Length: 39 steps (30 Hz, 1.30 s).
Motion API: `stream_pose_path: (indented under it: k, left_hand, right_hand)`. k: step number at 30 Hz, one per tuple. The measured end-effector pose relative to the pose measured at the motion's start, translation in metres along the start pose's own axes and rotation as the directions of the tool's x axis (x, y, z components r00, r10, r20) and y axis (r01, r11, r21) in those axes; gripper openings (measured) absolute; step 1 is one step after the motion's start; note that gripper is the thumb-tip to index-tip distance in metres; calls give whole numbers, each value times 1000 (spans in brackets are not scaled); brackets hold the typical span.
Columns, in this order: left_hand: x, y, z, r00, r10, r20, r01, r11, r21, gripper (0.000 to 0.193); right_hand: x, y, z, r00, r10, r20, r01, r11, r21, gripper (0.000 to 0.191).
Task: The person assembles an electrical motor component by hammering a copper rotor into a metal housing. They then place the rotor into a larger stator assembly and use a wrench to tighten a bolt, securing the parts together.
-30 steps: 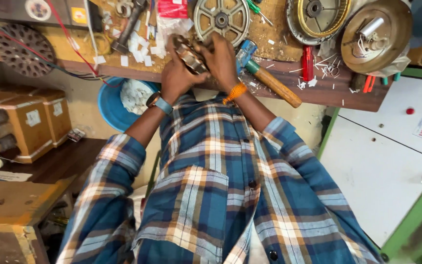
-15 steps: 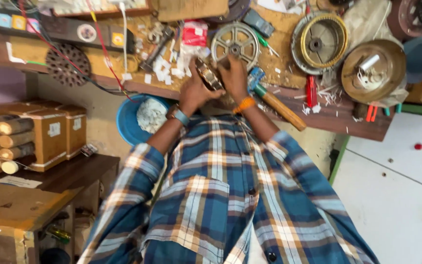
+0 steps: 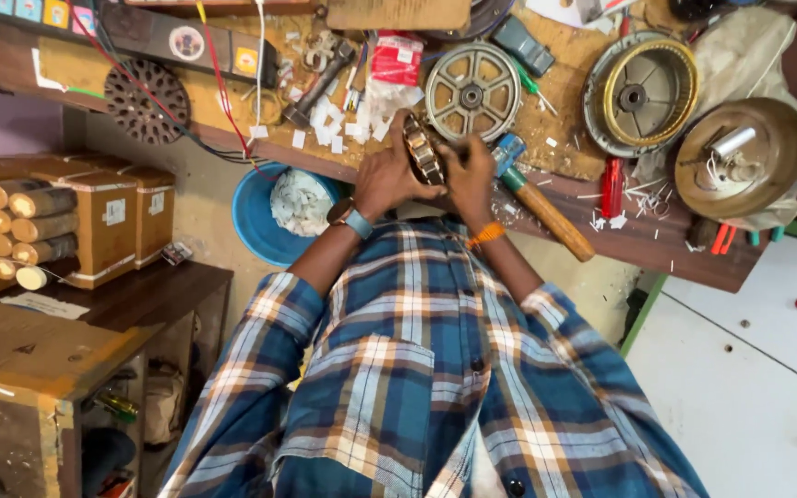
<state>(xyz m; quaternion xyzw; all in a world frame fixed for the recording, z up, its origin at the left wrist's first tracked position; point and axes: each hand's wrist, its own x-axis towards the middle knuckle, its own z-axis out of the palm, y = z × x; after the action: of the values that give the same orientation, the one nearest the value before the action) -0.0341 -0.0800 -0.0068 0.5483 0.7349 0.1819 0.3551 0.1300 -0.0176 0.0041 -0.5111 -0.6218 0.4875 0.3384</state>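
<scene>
Both of my hands hold a round metal motor core with copper windings [image 3: 422, 148] on edge above the near side of the wooden workbench [image 3: 657, 242]. My left hand [image 3: 383, 177], with a blue watch at the wrist, grips its left side. My right hand [image 3: 470, 175], with an orange band at the wrist, grips its right side. A hammer with a wooden handle [image 3: 544, 208] lies just right of my right hand. My blue checked shirt fills the lower middle of the view.
On the bench lie a spoked metal wheel [image 3: 472, 92], a round motor housing [image 3: 640, 94], a brown dome cover [image 3: 740, 159], a red screwdriver [image 3: 612, 188] and paper scraps. A blue bowl [image 3: 266, 221] sits below the bench. Cardboard boxes with rolls [image 3: 66, 217] stand at left.
The view has tilted, so the bench and my hands sit lower in the picture. Both hands still hold the motor core; it has turned slightly between them.
</scene>
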Motion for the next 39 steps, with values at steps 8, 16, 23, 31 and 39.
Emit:
stream_pose_path:
  k: [8, 16, 23, 31, 39]
  left_hand:
    - [-3, -12, 5, 997, 72, 10, -72, 997, -13, 151]
    - [1, -11, 0, 1000, 29, 10, -29, 997, -68, 149]
    - [2, 5, -2, 1000, -30, 10, 31, 991, -134, 147]
    - [0, 4, -7, 997, -50, 52, 55, 994, -98, 142]
    - [7, -1, -4, 997, 11, -73, -25, 983, -181, 144]
  right_hand:
    - [50, -11, 21, 995, 45, 90, -8, 928, -372, 24]
    - [-24, 12, -13, 997, -39, -71, 42, 998, 49, 17]
    - [37, 5, 7, 987, -155, 42, 160, 962, -220, 23]
    - [32, -10, 5, 939, -295, 177, 342, 852, -396, 26]
    - [41, -1, 3, 947, -296, 127, 322, 887, -330, 17]
